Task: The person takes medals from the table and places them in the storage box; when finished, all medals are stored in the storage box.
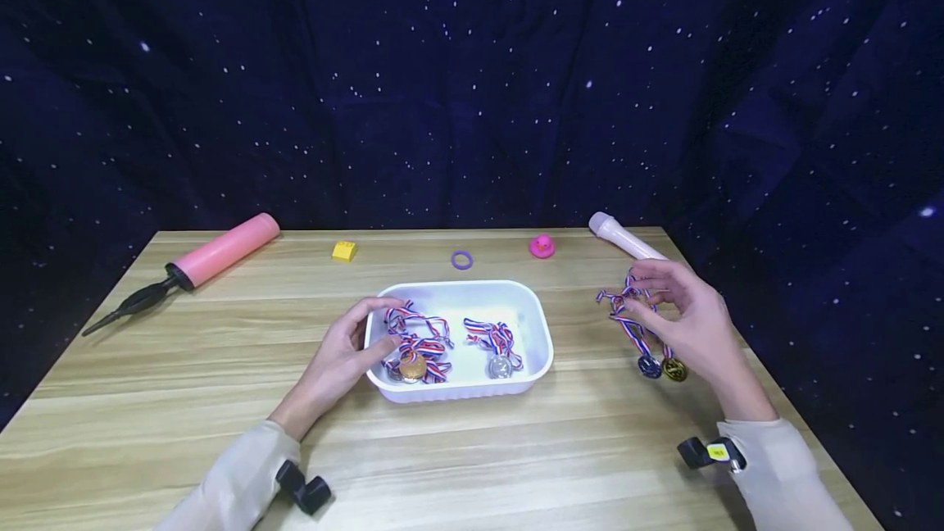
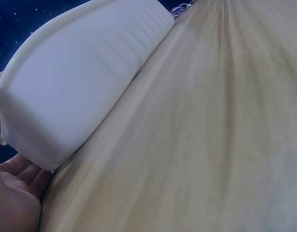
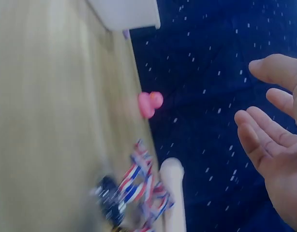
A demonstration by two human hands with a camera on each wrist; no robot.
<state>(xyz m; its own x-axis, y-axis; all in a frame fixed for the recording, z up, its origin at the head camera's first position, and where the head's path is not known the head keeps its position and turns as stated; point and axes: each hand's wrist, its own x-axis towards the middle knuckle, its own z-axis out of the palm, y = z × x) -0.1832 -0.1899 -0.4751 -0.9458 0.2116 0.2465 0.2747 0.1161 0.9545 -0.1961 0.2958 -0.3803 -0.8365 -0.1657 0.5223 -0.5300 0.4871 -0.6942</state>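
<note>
Tray [image 1: 460, 391] between both hands [image 1: 341, 355] [image 1: 693, 322]

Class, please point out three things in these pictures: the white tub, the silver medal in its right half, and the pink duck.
White tub [image 1: 469, 362], head view: bare inside floor.
Silver medal [image 1: 500, 366], head view: middle of its disc.
Pink duck [image 1: 542, 247], head view: middle of its front.

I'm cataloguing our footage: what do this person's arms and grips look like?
The left sleeve and right sleeve are long, plain and off-white. Near their wrist ends sit a blocky black left device and right device, the latter with a yellow label. The left grip and right grip are ungloved hands.
</note>
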